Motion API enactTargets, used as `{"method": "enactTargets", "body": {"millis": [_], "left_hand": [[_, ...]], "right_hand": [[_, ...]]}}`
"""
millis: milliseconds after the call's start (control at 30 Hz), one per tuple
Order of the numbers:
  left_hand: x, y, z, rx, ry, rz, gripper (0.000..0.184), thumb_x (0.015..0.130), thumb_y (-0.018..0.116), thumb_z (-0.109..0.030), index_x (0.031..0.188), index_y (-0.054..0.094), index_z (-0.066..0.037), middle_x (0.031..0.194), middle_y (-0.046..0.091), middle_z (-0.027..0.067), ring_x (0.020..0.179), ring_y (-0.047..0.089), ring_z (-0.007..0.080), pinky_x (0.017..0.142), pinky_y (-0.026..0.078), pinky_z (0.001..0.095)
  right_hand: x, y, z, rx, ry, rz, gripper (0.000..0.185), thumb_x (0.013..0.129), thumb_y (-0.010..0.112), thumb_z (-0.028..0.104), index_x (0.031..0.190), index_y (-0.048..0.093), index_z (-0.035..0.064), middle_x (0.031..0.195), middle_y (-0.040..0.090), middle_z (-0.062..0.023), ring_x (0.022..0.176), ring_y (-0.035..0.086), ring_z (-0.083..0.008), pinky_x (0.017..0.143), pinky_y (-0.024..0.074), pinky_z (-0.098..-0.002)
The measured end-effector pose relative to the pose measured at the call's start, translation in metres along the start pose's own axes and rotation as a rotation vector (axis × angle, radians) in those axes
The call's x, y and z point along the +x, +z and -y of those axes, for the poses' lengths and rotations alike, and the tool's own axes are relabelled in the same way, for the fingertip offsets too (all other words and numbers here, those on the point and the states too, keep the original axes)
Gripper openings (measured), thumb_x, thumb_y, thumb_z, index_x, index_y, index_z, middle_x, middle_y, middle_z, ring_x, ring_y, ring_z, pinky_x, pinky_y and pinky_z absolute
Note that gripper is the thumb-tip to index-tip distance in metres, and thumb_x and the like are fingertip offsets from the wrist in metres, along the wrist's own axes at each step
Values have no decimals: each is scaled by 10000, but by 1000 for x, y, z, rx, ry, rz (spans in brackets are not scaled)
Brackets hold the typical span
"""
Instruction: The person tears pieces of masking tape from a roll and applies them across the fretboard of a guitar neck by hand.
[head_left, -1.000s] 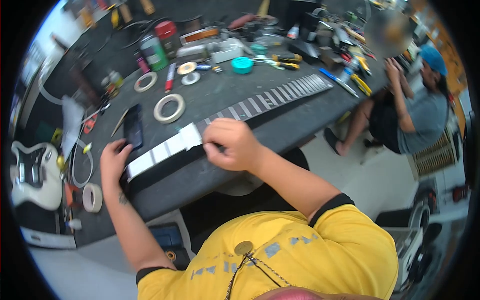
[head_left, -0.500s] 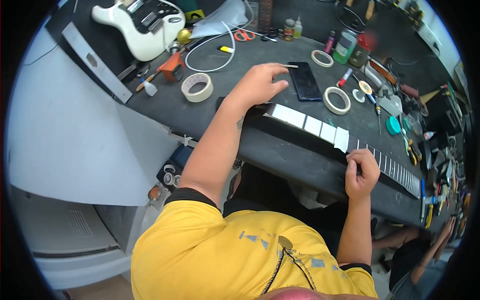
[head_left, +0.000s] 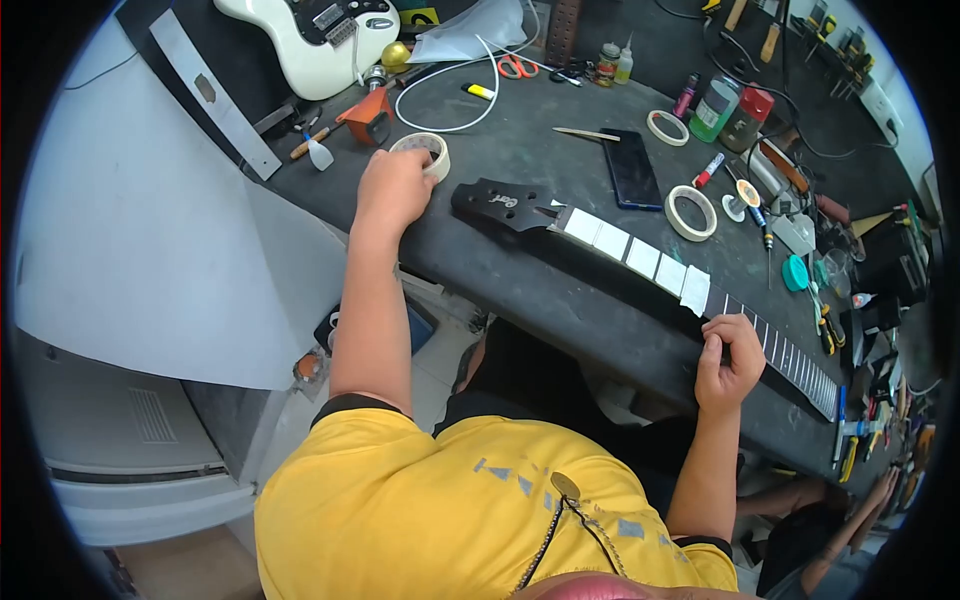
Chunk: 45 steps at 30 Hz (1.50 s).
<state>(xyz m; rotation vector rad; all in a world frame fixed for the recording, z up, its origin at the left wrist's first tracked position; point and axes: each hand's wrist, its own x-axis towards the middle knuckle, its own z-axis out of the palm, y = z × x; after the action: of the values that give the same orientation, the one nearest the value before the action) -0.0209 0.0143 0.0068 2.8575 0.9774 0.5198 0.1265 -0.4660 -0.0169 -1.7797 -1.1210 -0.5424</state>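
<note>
My left hand [head_left: 393, 190] reaches to a roll of masking tape [head_left: 440, 163], its fingers closed on the near side of the ring; part of the grip is hidden. A guitar neck [head_left: 650, 262] lies diagonally along the bench edge, its black headstock [head_left: 500, 203] toward the left. White strips cover the spaces between its upper frets, and one wider piece of tape [head_left: 695, 290] overhangs the front edge. My right hand [head_left: 730, 362] is curled against the neck's front edge, just right of that piece. Whatever its fingers may hold is hidden.
Behind the neck lie a phone [head_left: 632, 172], a thin pale stick [head_left: 585, 133] overlapping it, and another tape roll [head_left: 690, 213]. A white guitar body [head_left: 315, 55] stands back left. Bottles [head_left: 715, 108] and tools line the right. Another person's arm [head_left: 850, 525] shows lower right.
My left hand has moved left from beside the phone to the masking tape roll, leaving the thin stick by the phone. The headstock is now uncovered. My right hand stays at the neck.
</note>
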Motion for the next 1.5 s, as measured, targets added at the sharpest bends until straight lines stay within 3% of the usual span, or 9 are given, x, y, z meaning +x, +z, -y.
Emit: {"method": "enactTargets", "body": {"millis": [133,200,400,533,667,900,1000,1233,1500], "left_hand": [[14,-8,-21,-367,124,-105,318,1004,856,-227,1270,833,-54,1185,830,231,1141,794,438,992,602,532],[32,-17,-40,-456,118,-68,326,997,869,-187,1281,828,-33,1132,845,220,1076,825,374,952,601,449],[108,4,-83,-300,242,91,313,983,882,-165,1267,840,-39,1134,850,218,1068,824,388,948,603,452],[109,47,-106,-383,334,-128,338,980,866,-146,1295,835,-29,1228,842,224,1119,809,414,990,607,479],[100,58,-107,-426,360,-42,282,965,838,-115,1230,844,-19,1249,807,223,1181,769,451,1029,603,526],[118,86,-87,-366,419,-306,571,992,826,-106,1551,721,-54,1412,795,236,1237,791,413,1052,624,467],[109,77,-94,-511,390,-96,605,987,827,-88,1574,695,-28,1479,757,266,1314,756,429,1136,596,482],[102,54,-97,-519,278,59,315,1012,819,-180,1267,838,4,1180,866,210,1096,831,377,1002,635,457],[97,50,-104,-440,350,163,288,1033,816,-188,1260,842,-14,1149,874,179,1069,844,313,967,635,415]], "right_hand": [[3,0,0,-33,-24,-51,42,856,697,-57,874,686,-20,865,743,-168,762,712,-316,730,560,-386],[2,0,-1,-48,-16,-60,55,839,701,-55,864,697,-6,859,750,-158,759,725,-322,729,572,-394],[1,-2,-1,-51,-27,-94,74,823,722,-49,856,697,13,846,754,-128,714,701,-299,666,553,-383],[1,-4,-2,-50,-11,-112,74,823,728,-44,849,688,12,841,750,-121,701,686,-293,659,547,-382],[3,-4,-3,-71,-30,-113,83,811,733,-41,845,684,16,837,747,-119,699,681,-289,658,545,-382],[4,-1,-3,-51,-20,-84,92,799,732,-43,848,685,18,840,755,-116,691,679,-282,659,539,-372],[4,-2,-4,-43,-16,-70,90,802,729,-44,852,687,18,844,758,-116,692,679,-281,663,539,-369],[3,-3,-2,-45,-2,-86,84,812,723,-45,858,690,18,849,758,-121,700,685,-285,667,542,-371],[3,-4,-2,-26,9,-75,84,820,724,-46,866,693,17,850,756,-125,703,689,-288,674,549,-375]]}}
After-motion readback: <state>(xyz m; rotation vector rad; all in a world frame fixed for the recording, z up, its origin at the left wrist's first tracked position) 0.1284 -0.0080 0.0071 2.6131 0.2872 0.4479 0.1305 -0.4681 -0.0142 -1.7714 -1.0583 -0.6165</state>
